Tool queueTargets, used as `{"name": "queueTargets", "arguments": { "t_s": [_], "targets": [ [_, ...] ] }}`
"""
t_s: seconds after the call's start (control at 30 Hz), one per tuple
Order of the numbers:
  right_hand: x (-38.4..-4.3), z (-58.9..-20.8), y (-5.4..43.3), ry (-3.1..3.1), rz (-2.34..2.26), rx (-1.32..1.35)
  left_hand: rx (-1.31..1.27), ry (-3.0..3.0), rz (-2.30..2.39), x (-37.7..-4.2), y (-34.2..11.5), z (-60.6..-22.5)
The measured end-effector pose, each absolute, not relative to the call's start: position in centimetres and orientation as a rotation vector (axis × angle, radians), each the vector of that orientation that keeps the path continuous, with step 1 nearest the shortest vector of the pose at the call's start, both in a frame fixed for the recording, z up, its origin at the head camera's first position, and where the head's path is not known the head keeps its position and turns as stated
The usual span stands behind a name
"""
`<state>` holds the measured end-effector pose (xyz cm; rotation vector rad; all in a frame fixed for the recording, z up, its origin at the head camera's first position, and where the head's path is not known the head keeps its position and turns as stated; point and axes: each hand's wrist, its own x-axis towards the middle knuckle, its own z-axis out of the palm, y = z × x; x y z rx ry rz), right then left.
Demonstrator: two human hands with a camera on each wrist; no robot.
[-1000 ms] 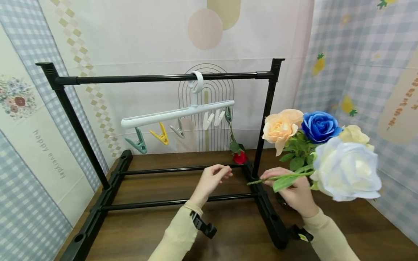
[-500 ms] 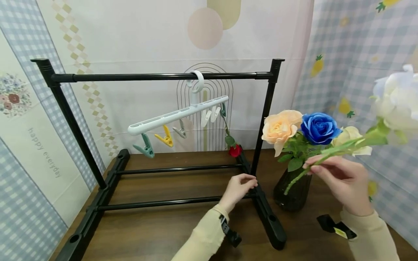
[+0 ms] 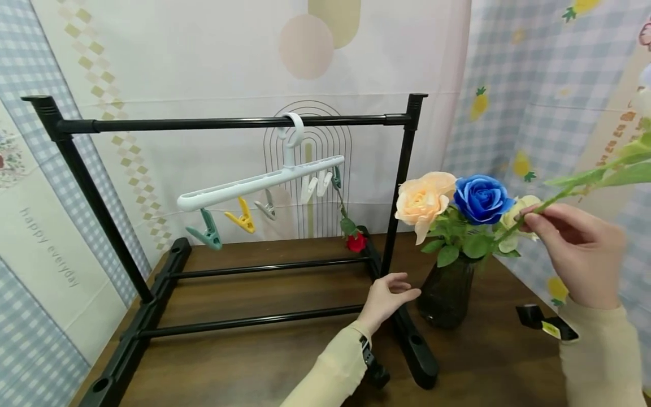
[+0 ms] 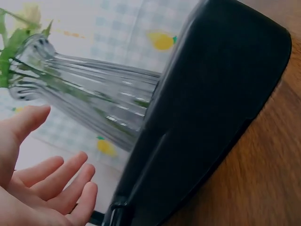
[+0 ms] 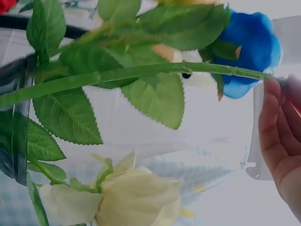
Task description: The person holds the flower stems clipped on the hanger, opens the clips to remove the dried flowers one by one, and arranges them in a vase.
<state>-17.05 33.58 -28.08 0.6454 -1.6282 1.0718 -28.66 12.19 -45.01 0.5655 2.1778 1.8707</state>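
My right hand (image 3: pixel 585 249) pinches the green stem (image 5: pixel 141 71) of a white rose, whose pale bloom (image 3: pixel 643 100) is mostly cut off at the right edge of the head view. The stem slants down toward a dark-looking glass vase (image 3: pixel 443 295) and, in the right wrist view, overlaps the vase's mouth. In the vase stand a peach rose (image 3: pixel 425 199), a blue rose (image 3: pixel 483 199) and a cream rose (image 5: pixel 141 200). My left hand (image 3: pixel 386 299) holds nothing; its fingers are loosely bent beside the rack's right foot (image 4: pixel 211 84), just left of the vase.
A black rack (image 3: pixel 203 124) stands on the wooden table (image 3: pixel 244 362). From its top bar hangs a white hanger (image 3: pixel 259 183) with several clips, among them a yellow clip (image 3: pixel 243 216). A red rose (image 3: pixel 357 242) hangs head down from the clip at the right end.
My right hand has carried the white rose rightward and up, turning its stem end toward the vase. My left hand has moved right toward the vase. The hanger has swung slightly.
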Motion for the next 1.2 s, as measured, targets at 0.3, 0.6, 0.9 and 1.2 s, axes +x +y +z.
{"name": "queueTargets", "arguments": {
  "t_s": [0.3, 0.6, 0.9, 1.2],
  "targets": [
    [-18.6, -27.0, 33.3, -1.501, 1.036, 0.489, 0.576, 2.275, 1.752, -28.2, 14.8, -45.0],
    [-19.3, -26.4, 32.8, -1.436, 1.041, 0.451, 0.577, 2.395, 1.685, -27.6, 17.4, -45.4],
    [-20.5, -29.4, 32.3, -1.560, 1.026, 0.278, 0.588, 2.531, 1.646, -27.3, 18.8, -45.7],
    [-20.5, -31.8, 31.5, -1.731, 0.869, 0.060, 0.570, 2.571, 1.676, -27.3, 18.7, -45.8]
  ]
}}
